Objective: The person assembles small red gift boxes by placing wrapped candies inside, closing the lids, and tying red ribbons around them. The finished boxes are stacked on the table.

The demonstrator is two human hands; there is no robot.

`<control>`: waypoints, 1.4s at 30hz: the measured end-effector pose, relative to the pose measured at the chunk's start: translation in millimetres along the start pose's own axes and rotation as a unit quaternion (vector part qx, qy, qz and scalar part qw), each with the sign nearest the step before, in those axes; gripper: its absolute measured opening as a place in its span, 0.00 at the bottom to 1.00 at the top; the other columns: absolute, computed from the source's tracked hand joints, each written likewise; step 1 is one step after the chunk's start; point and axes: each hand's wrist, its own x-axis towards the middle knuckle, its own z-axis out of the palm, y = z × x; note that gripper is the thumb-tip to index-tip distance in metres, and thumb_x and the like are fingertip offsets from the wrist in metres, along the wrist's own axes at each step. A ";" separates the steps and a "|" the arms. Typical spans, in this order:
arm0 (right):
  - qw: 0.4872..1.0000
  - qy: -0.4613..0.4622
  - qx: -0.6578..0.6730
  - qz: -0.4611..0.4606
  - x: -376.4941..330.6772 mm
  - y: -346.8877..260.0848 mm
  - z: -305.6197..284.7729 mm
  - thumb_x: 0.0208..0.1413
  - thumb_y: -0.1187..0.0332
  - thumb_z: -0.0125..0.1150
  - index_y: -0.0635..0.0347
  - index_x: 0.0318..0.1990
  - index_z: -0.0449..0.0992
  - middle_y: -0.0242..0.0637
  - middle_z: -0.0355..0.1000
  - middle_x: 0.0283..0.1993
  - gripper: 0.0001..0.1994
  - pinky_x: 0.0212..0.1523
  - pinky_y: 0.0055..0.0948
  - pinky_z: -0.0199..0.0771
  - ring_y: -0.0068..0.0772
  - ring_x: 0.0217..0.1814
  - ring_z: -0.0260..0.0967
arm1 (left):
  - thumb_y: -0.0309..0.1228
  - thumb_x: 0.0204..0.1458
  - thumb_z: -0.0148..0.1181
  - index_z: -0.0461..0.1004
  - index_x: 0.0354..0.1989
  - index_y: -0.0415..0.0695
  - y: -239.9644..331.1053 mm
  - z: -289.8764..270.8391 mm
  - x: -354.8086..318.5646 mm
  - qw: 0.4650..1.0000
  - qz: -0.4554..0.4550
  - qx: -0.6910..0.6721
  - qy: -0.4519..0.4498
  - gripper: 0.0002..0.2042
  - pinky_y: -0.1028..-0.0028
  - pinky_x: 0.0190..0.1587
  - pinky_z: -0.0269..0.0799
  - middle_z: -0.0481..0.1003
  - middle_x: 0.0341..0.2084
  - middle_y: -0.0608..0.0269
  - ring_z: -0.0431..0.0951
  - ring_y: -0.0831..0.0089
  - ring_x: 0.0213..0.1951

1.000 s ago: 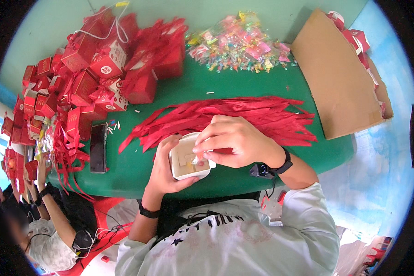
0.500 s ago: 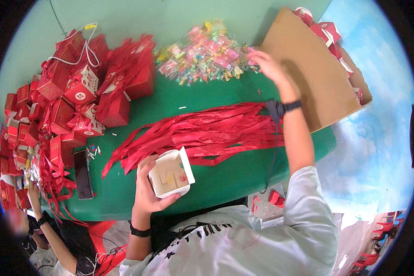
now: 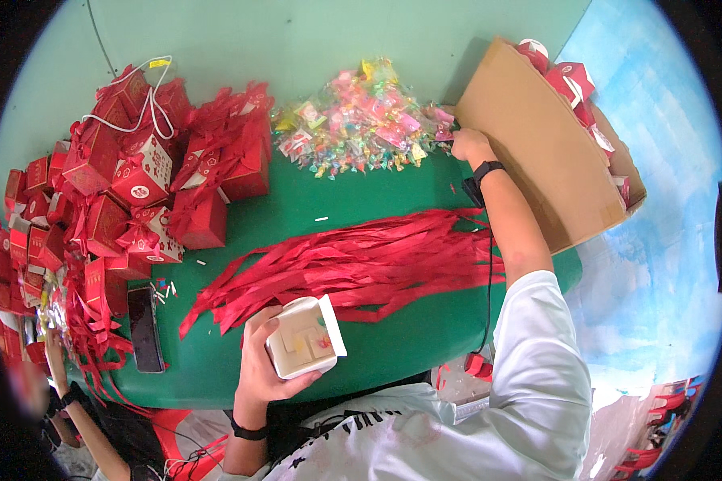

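My left hand (image 3: 266,361) grips a small open white paper box (image 3: 305,370), its flap raised on the right side. A few small wrapped candies lie at the bottom of the box. Over at the right edge of a heap of wrapped candies (image 3: 361,120), my right hand (image 3: 472,146) has its fingers closed on a pink-purple wrapped candy (image 3: 444,136); the fingertips are partly hidden. Between my hands lies a spread of red ribbons (image 3: 329,256) on the green table (image 3: 393,361).
Filled red gift boxes (image 3: 92,160) with ribbons are stacked at the left. A black phone (image 3: 144,329) lies beside them. The cardboard carton (image 3: 537,144) at the right holds red boxes. At the lower left, a co-worker's hand (image 3: 54,361) reaches toward candies. A dark cable (image 3: 489,297) hangs from my right wrist.
My right hand has come down from above the candy heap's right edge, and its fingers have gone from spread to closed. The left hand still holds the box; the whole view has shifted slightly.
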 end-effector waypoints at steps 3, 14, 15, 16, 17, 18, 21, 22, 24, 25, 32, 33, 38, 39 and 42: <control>0.995 0.100 0.014 0.008 2.9 9.3 15.9 0.55 0.70 0.60 0.62 0.47 0.86 0.51 0.82 0.53 0.15 0.58 0.48 0.81 0.52 0.58 0.81 | 0.44 0.36 0.85 0.59 0.69 0.47 2.2 -1.6 3.2 1.000 0.001 0.000 -0.005 0.51 0.49 0.61 0.69 0.70 0.60 0.38 0.73 0.42 0.60; 0.966 0.086 0.211 -0.123 -6.5 38.5 24.1 0.53 0.65 0.69 0.60 0.46 0.84 0.51 0.83 0.45 0.14 0.51 0.46 0.80 0.51 0.47 0.82 | 0.44 0.36 0.85 0.61 0.67 0.46 -0.8 0.5 0.1 1.000 0.001 -0.007 0.003 0.49 0.48 0.61 0.69 0.70 0.61 0.37 0.72 0.41 0.59; 0.965 0.085 0.215 -0.124 -10.4 35.3 20.7 0.53 0.65 0.68 0.59 0.46 0.85 0.52 0.83 0.44 0.14 0.51 0.46 0.80 0.53 0.47 0.82 | 0.44 0.36 0.85 0.61 0.67 0.46 -0.1 0.3 -0.5 1.000 0.000 -0.003 0.004 0.49 0.48 0.61 0.69 0.70 0.61 0.37 0.72 0.41 0.59; 0.962 0.098 0.224 -0.122 -13.3 40.6 19.9 0.53 0.65 0.69 0.59 0.46 0.85 0.51 0.83 0.45 0.14 0.51 0.46 0.80 0.52 0.47 0.82 | 0.44 0.36 0.84 0.61 0.67 0.46 0.2 0.1 -0.1 1.000 0.001 -0.003 0.002 0.49 0.48 0.62 0.69 0.70 0.61 0.38 0.72 0.41 0.59; 0.959 0.112 0.232 -0.120 -16.8 48.0 17.8 0.54 0.64 0.69 0.60 0.47 0.84 0.51 0.83 0.45 0.14 0.50 0.46 0.80 0.51 0.47 0.82 | 0.45 0.36 0.84 0.61 0.67 0.46 -0.1 0.2 1.1 1.000 0.005 -0.007 -0.002 0.49 0.48 0.61 0.69 0.70 0.61 0.38 0.73 0.41 0.59; 0.956 0.125 0.239 -0.117 -21.0 54.6 16.8 0.55 0.64 0.70 0.60 0.47 0.84 0.51 0.83 0.45 0.15 0.50 0.45 0.80 0.50 0.47 0.82 | 0.45 0.37 0.84 0.61 0.67 0.46 -1.0 0.5 3.2 1.000 0.009 -0.011 -0.005 0.49 0.48 0.61 0.69 0.70 0.61 0.38 0.73 0.40 0.59; 0.918 0.158 0.325 -0.164 -48.5 24.0 -20.5 0.58 0.65 0.70 0.61 0.49 0.82 0.48 0.82 0.47 0.14 0.48 0.41 0.80 0.44 0.47 0.81 | 0.45 0.37 0.84 0.61 0.67 0.46 -0.3 0.1 2.4 1.000 0.005 -0.004 -0.003 0.49 0.48 0.61 0.69 0.70 0.61 0.38 0.73 0.40 0.59; 0.889 0.173 0.369 -0.209 -68.9 0.0 -38.5 0.61 0.66 0.69 0.62 0.49 0.80 0.42 0.79 0.45 0.12 0.49 0.37 0.78 0.36 0.46 0.78 | 0.45 0.37 0.84 0.61 0.67 0.46 -0.2 -1.4 1.0 1.000 0.000 0.002 -0.002 0.49 0.48 0.61 0.69 0.70 0.61 0.38 0.73 0.40 0.60; 0.842 0.207 0.406 -0.289 -122.1 -46.6 -77.8 0.64 0.68 0.67 0.62 0.48 0.80 0.37 0.77 0.44 0.09 0.47 0.33 0.78 0.31 0.46 0.77 | 0.45 0.37 0.84 0.61 0.68 0.46 1.0 -1.3 -0.1 1.000 0.004 0.007 0.005 0.49 0.48 0.61 0.69 0.70 0.61 0.38 0.72 0.40 0.60; 0.827 0.224 0.403 -0.321 -153.4 -65.6 -93.3 0.64 0.68 0.67 0.61 0.47 0.81 0.39 0.77 0.45 0.09 0.45 0.34 0.80 0.34 0.45 0.78 | 0.45 0.37 0.84 0.60 0.68 0.46 1.4 -0.3 1.3 1.000 0.007 0.005 0.003 0.49 0.47 0.62 0.69 0.70 0.61 0.38 0.72 0.39 0.60; 0.650 0.117 0.377 -0.650 -299.9 -178.9 -131.2 0.56 0.75 0.69 0.56 0.45 0.82 0.36 0.77 0.45 0.10 0.45 0.38 0.80 0.41 0.48 0.78 | 0.44 0.38 0.84 0.59 0.70 0.47 -1.7 -0.6 1.7 1.000 0.010 -0.001 -0.005 0.50 0.48 0.63 0.68 0.69 0.63 0.39 0.72 0.40 0.61; 0.628 0.099 0.380 -0.672 -308.0 -187.0 -128.1 0.55 0.76 0.69 0.56 0.45 0.82 0.36 0.77 0.46 0.11 0.44 0.39 0.80 0.43 0.48 0.78 | 0.44 0.38 0.84 0.59 0.70 0.47 -1.3 -0.1 4.8 1.000 0.016 -0.006 -0.007 0.50 0.48 0.63 0.68 0.69 0.63 0.39 0.72 0.40 0.61; 0.625 0.051 0.306 -0.717 -323.0 -200.2 -131.5 0.52 0.75 0.70 0.58 0.45 0.82 0.36 0.77 0.48 0.12 0.46 0.39 0.80 0.43 0.47 0.78 | 0.43 0.38 0.84 0.59 0.70 0.46 3.4 -3.5 4.2 1.000 0.004 0.002 -0.005 0.50 0.48 0.62 0.69 0.69 0.62 0.39 0.72 0.40 0.61; 0.622 0.052 0.325 -0.710 -319.6 -196.9 -135.1 0.52 0.74 0.70 0.58 0.45 0.82 0.36 0.77 0.48 0.12 0.47 0.40 0.80 0.43 0.47 0.78 | 0.43 0.38 0.84 0.59 0.70 0.46 3.4 -2.8 3.6 1.000 0.002 0.000 -0.001 0.50 0.48 0.62 0.69 0.69 0.62 0.38 0.72 0.40 0.61; 0.651 0.079 0.374 -0.656 -281.2 -177.6 -151.8 0.59 0.72 0.68 0.59 0.43 0.83 0.38 0.79 0.42 0.07 0.48 0.36 0.79 0.39 0.46 0.78 | 0.42 0.37 0.85 0.59 0.69 0.46 -1.0 0.0 -0.6 1.000 0.009 -0.010 0.017 0.50 0.48 0.62 0.70 0.69 0.62 0.38 0.72 0.39 0.61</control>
